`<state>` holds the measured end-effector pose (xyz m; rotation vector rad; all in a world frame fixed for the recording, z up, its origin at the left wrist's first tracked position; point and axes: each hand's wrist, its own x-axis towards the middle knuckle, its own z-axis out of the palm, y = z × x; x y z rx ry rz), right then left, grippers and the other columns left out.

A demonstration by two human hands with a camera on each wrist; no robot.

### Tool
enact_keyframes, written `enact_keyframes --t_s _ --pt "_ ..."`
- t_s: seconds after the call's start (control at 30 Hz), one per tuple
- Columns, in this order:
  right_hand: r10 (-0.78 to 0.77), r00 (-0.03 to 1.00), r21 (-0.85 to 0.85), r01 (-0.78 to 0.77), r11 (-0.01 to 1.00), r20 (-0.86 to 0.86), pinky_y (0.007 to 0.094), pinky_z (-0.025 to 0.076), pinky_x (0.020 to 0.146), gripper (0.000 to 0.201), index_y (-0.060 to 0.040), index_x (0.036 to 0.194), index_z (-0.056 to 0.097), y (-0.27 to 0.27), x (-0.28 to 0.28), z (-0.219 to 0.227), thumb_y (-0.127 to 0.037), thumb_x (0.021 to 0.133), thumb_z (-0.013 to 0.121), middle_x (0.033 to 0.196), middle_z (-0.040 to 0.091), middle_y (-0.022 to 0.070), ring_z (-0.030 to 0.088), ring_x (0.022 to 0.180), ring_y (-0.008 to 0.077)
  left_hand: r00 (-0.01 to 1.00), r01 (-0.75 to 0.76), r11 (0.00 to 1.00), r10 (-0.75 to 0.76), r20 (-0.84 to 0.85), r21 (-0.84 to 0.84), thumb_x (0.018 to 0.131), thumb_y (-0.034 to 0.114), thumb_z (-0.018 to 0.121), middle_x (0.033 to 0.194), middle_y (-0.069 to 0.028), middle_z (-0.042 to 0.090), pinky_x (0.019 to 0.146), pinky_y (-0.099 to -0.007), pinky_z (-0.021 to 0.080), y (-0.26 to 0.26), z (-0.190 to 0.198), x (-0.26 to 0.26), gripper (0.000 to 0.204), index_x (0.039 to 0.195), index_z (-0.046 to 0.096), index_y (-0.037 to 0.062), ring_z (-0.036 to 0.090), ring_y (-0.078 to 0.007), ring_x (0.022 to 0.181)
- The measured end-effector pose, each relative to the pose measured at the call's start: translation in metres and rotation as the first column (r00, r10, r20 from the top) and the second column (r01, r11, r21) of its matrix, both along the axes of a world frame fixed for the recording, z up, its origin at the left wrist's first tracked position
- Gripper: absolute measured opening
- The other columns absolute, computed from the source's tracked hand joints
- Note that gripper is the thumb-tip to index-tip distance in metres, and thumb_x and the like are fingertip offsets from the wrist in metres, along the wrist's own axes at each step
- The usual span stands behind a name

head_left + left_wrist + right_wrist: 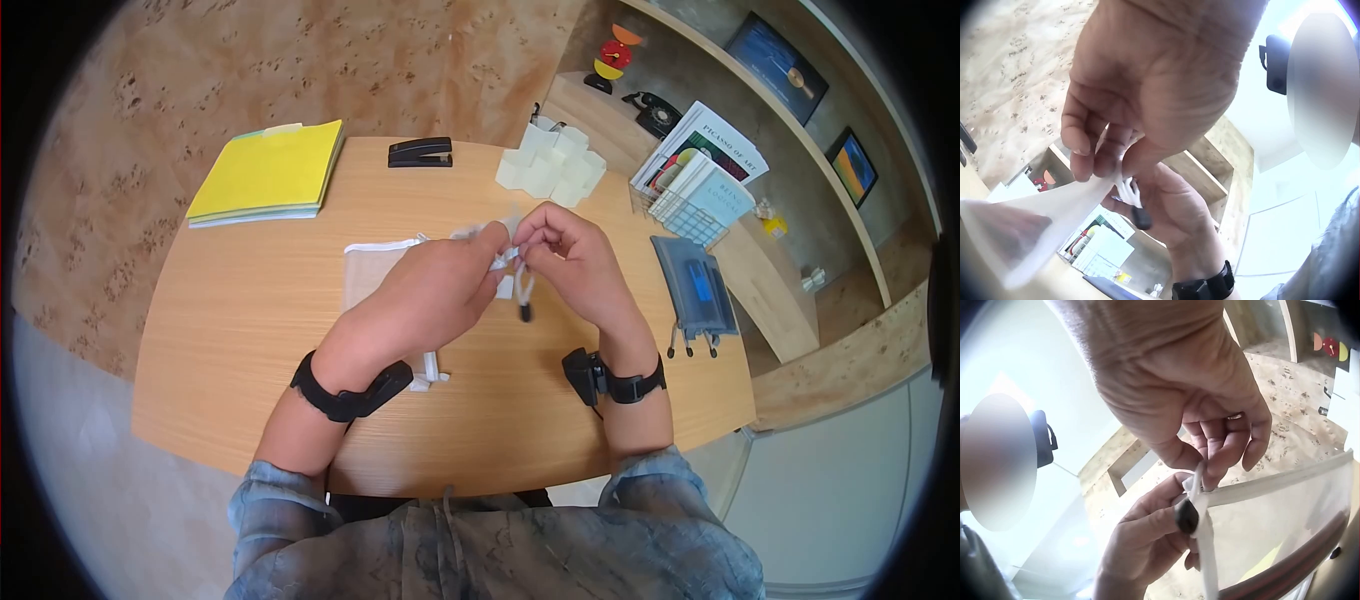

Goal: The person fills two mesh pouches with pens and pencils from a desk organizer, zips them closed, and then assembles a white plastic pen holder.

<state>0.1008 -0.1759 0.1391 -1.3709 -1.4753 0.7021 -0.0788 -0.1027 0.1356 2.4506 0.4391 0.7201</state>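
A translucent white pouch (1079, 209) hangs from my left hand (430, 280), whose thumb and fingers pinch its corner. My right hand (575, 255) meets the left above the table, pinching the white band at that corner in the right wrist view. From there dangles a white cord with a black tip (525, 312). A dark reddish shape shows through the pouch's sheer side (1260, 537). In the head view, sheer white-edged material (372, 268) lies partly behind my left forearm; whether it belongs to the held pouch I cannot tell.
Yellow folders (270, 175) lie at the back left, near a black stapler (420, 153). A pale hexagonal holder (552, 165) stands at the back right. Books (705, 190) sit in a wire rack, with a blue-grey pouch (693, 285) at the right edge.
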Motion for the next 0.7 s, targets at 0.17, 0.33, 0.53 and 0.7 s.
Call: enact_keyframes --t_s 0.17,0.33,0.53,0.7 --pt "0.035 0.999 -0.086 -0.032 0.996 0.032 0.0227 0.045 0.059 0.008 -0.0019 0.087 0.058 0.000 0.006 0.001 0.000 0.079 0.058 0.072 0.060 0.0012 0.054 0.065 0.0074 0.999 -0.032 0.997 0.033 -0.009 0.077 0.078 0.008 0.057 0.062 -0.0172 0.057 0.056 -0.0433 0.045 -0.005 0.002 -0.001 0.023 0.098 0.045 0.0048 0.059 -0.0372 0.062" --pt "-0.168 0.931 -0.068 0.200 0.978 0.323 0.0258 0.045 0.055 0.007 -0.0020 0.088 0.057 0.014 0.039 -0.020 -0.003 0.081 0.056 0.070 0.059 0.0057 0.055 0.062 0.0124 0.995 -0.051 0.989 0.062 -0.078 0.137 0.073 0.006 0.056 0.059 -0.0154 0.056 0.053 -0.0414 0.044 -0.012 0.014 -0.009 0.024 0.096 0.048 0.0067 0.058 -0.0346 0.058" --pt "-0.231 0.895 -0.084 0.283 0.955 0.382 0.0325 0.047 0.059 0.009 -0.0027 0.088 0.058 0.028 0.080 -0.045 -0.006 0.082 0.051 0.069 0.059 0.0121 0.058 0.063 0.0226 0.991 0.002 0.999 0.004 -0.132 0.045 0.071 0.004 0.056 0.055 -0.0135 0.052 0.051 -0.0374 0.042 -0.016 0.027 -0.019 0.025 0.095 0.050 0.0067 0.054 -0.0303 0.052" --pt "-0.369 0.717 0.193 0.318 0.928 0.592 0.0347 0.047 0.065 0.009 -0.0027 0.087 0.058 0.025 0.071 -0.047 -0.005 0.080 0.052 0.071 0.061 0.0127 0.059 0.068 0.0269 0.989 0.063 0.994 -0.075 -0.124 -0.092 0.070 0.002 0.056 0.053 -0.0113 0.048 0.049 -0.0336 0.040 -0.016 0.024 -0.015 0.028 0.097 0.053 0.0068 0.050 -0.0251 0.048"
